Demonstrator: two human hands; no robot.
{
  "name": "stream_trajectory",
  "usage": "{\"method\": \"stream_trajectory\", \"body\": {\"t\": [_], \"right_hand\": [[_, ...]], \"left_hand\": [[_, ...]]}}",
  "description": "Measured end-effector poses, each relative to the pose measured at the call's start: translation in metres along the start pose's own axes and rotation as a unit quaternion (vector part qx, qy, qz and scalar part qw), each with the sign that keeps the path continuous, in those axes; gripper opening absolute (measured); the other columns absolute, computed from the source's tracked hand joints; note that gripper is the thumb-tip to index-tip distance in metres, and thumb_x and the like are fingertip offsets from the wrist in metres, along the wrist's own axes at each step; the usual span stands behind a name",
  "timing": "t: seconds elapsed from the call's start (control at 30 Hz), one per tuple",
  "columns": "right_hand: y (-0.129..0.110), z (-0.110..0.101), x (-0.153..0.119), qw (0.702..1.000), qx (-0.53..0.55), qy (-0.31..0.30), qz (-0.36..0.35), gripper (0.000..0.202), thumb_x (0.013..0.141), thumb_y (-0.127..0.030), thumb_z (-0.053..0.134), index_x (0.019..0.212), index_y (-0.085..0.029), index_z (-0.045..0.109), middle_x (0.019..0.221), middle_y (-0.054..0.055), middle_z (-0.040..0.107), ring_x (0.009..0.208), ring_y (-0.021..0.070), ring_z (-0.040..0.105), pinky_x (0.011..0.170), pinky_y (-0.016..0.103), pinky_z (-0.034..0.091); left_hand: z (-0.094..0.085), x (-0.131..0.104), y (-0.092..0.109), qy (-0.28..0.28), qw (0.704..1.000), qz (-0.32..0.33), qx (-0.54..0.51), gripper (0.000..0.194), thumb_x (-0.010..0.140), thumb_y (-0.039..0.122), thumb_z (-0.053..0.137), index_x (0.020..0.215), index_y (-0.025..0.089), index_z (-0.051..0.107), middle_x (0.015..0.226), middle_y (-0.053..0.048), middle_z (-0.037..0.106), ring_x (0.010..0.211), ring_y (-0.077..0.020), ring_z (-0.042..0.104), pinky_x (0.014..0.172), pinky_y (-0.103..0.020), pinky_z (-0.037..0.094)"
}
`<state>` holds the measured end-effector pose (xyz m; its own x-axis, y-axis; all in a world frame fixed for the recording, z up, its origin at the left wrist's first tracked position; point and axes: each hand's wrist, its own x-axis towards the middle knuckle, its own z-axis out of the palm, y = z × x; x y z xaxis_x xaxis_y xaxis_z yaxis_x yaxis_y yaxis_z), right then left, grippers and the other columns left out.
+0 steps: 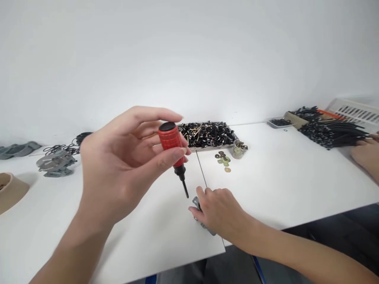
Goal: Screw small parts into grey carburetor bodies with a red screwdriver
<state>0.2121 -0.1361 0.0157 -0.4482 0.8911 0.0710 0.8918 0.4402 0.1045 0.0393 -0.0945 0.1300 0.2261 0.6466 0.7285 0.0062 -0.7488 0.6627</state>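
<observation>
My left hand (127, 161) holds a red screwdriver (171, 144) by its handle, between the thumb and the fingers. The screwdriver's black shaft points down and slightly right, its tip above the table beside my right hand. My right hand (219, 209) is closed over a grey part (211, 230) on the white table, near the front edge. The hand covers most of that part; only its ends show. Behind my right hand lie several loose washers (227, 170) next to a small clear cup (237, 150) with more washers.
A tray (207, 147) of small black parts stands against the wall. At left are grey parts (56, 162), black cords (66, 149) and a beige bowl (17, 193). At right are black tubes (331, 132), a white basket (355, 112) and another person's hand (367, 156).
</observation>
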Motion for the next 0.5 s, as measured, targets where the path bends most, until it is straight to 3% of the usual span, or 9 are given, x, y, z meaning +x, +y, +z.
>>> {"method": "stream_trajectory", "body": {"t": [0.17, 0.3, 0.37, 0.5], "right_hand": [[0.025, -0.021, -0.017, 0.985, 0.167, -0.031, 0.025, 0.016, 0.097, -0.035, 0.051, 0.090, -0.021, 0.052, 0.081, 0.001, 0.063, 0.061, 0.0175, 0.056, 0.051, 0.028, 0.032], [0.071, -0.039, -0.045, 0.922, 0.360, -0.049, 0.136, 0.020, 0.097, -0.045, 0.049, 0.100, -0.025, 0.050, 0.088, -0.001, 0.064, 0.065, 0.0143, 0.059, 0.059, 0.026, 0.044], [0.100, -0.040, -0.059, 0.906, 0.385, -0.021, 0.174, 0.022, 0.096, -0.043, 0.052, 0.110, -0.027, 0.047, 0.093, -0.001, 0.065, 0.074, 0.0159, 0.064, 0.068, 0.028, 0.048], [0.171, -0.021, -0.089, 0.915, 0.317, 0.043, 0.245, 0.035, 0.092, -0.047, 0.055, 0.120, -0.029, 0.044, 0.109, 0.004, 0.065, 0.079, 0.0183, 0.066, 0.072, 0.031, 0.050]], "left_hand": [[-0.006, 0.001, 0.004, 0.018, 0.999, 0.020, 0.022, 0.040, 0.073, 0.006, 0.076, 0.110, 0.019, 0.071, 0.078, -0.002, 0.068, 0.073, -0.0208, 0.071, 0.059, -0.038, 0.068], [-0.010, 0.002, 0.010, 0.037, 0.998, 0.022, 0.042, 0.043, 0.069, 0.005, 0.080, 0.108, 0.020, 0.073, 0.081, -0.001, 0.070, 0.066, -0.0178, 0.071, 0.055, -0.033, 0.068], [-0.013, 0.003, 0.012, 0.044, 0.998, 0.018, 0.034, 0.041, 0.067, 0.007, 0.081, 0.105, 0.019, 0.074, 0.080, -0.001, 0.070, 0.065, -0.0187, 0.071, 0.053, -0.033, 0.068], [-0.018, 0.008, 0.013, 0.052, 0.998, 0.031, 0.005, 0.036, 0.066, 0.008, 0.081, 0.101, 0.017, 0.075, 0.075, -0.003, 0.070, 0.068, -0.0256, 0.073, 0.048, -0.040, 0.066]]}}
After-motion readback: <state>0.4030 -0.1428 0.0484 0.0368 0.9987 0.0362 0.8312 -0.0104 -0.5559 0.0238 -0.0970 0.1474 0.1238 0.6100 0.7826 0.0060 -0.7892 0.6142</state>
